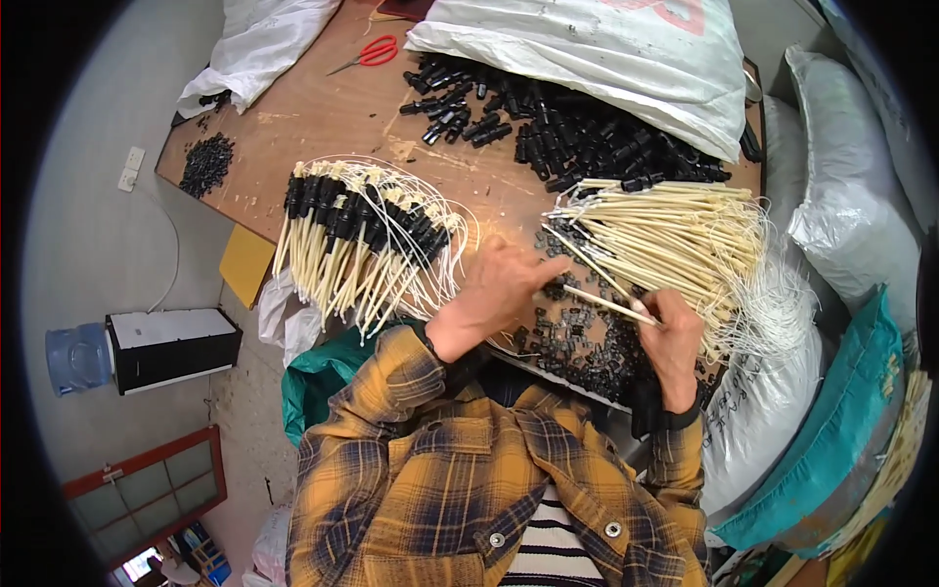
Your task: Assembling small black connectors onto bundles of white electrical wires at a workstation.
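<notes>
Plaid shirt [421, 504], right grip [671, 333] around a cream rod [604, 302], left grip [497, 281] unclear, black connectors [587, 127] against a white sack [587, 54]

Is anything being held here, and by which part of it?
The right hand holds a thin cream stick near its right-hand end; whether the left hand holds anything cannot be told.
</notes>
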The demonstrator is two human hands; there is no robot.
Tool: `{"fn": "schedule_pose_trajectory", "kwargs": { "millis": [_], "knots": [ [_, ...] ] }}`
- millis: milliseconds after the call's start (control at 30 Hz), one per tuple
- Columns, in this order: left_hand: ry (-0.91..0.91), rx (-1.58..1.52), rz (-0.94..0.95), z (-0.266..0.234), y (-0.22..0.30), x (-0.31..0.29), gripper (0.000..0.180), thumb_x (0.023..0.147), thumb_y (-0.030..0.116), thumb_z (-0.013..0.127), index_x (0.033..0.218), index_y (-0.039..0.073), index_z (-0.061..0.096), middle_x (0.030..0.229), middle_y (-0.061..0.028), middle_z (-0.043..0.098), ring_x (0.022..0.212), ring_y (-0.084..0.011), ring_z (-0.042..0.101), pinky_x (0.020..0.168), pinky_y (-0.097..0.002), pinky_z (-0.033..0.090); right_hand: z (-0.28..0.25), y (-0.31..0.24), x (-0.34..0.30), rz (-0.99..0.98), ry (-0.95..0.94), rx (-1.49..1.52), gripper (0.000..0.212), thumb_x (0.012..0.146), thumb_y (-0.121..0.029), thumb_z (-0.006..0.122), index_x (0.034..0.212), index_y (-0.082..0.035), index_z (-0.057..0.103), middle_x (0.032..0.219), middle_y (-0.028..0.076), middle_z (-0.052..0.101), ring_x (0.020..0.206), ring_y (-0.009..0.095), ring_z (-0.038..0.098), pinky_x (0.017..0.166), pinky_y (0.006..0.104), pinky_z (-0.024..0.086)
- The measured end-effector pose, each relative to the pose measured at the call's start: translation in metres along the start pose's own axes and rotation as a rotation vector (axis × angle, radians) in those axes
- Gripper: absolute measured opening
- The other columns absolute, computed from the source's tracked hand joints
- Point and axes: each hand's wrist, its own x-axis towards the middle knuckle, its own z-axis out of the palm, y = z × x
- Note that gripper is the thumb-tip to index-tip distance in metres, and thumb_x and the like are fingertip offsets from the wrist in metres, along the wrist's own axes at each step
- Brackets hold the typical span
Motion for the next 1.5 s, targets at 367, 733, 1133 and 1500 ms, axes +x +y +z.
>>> {"fn": "schedule_pose_trajectory", "kwargs": {
  "millis": [367,733,1133,1500],
  "knots": [
    [-0.111,-0.669,-0.655,0.019,-0.012,-0.015,0.006,0.091,0.012,0.062,0.095,0.007,0.061,0.069,0.0011,0.056,0.056,-0.007,0.05,0.049,-0.0238,0.04,-0.006,0.001,-0.005,0.026,-0.163,1.263,0.005,0.081,-0.01,0.07,0.079,-0.007,0.066,0.088,0.005,0.069,0.06,0.011,0.06,0.059,0.0274,0.057],
    [-0.081,-0.734,-0.659,0.005,-0.009,-0.01,0.023,0.075,0.0,0.07,0.098,0.002,0.068,0.075,0.0026,0.06,0.07,-0.0063,0.055,0.064,-0.0222,0.045,0.034,-0.03,-0.006,-0.345,0.159,0.163,0.019,0.079,-0.016,0.076,0.092,-0.005,0.067,0.059,0.005,0.057,0.047,0.016,0.053,0.045,0.0256,0.041],
    [0.023,-0.474,-0.312,0.022,0.011,-0.013,0.031,0.074,-0.003,0.063,0.104,0.003,0.065,0.088,-0.0112,0.067,0.077,-0.0231,0.065,0.07,-0.0317,0.05,0.038,-0.041,-0.013,-0.15,-0.007,0.23,0.009,0.079,-0.008,0.065,0.087,-0.007,0.069,0.066,0.011,0.066,0.054,0.025,0.064,0.049,0.0331,0.049],
    [-0.01,-0.237,-0.199,0.019,0.014,-0.013,0.033,0.071,-0.005,0.056,0.102,0.006,0.064,0.086,-0.0127,0.06,0.084,-0.0343,0.059,0.072,-0.0417,0.045,0.046,-0.042,-0.008,-0.113,0.043,0.283,0.008,0.08,-0.01,0.067,0.087,-0.005,0.068,0.064,0.012,0.064,0.052,0.026,0.063,0.048,0.0345,0.048]
  ]
}}
